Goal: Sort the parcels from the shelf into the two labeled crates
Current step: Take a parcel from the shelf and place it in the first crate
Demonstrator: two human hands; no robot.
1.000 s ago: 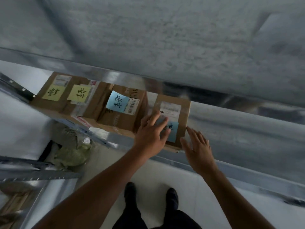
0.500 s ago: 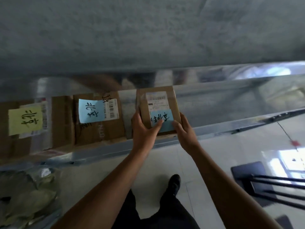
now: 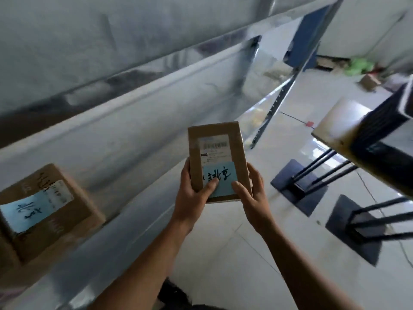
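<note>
We had lifted the small parcel (image 3: 215, 153) off the shelf (image 3: 111, 142); left hand (image 3: 192, 198) and right hand (image 3: 252, 198) clamped its near end, holding it over the floor (image 3: 223, 233). Its blue note (image 3: 225, 177) would decide the crate.

Bright room, glossy tiled floor (image 3: 234, 253).
A metal shelf (image 3: 138, 139) spans the left; on the right a pale table (image 3: 335, 126) stands on thin black legs (image 3: 312, 166) with dark footplates (image 3: 287, 172).

Centre: parcel (image 3: 218, 162) held between left hand (image 3: 193, 194) and right hand (image 3: 251, 195), just in front of shelf (image 3: 123, 139) | Left: second parcel (image 3: 47, 211) on shelf | Right: table (image 3: 342, 121) on floor (image 3: 223, 242)
</note>
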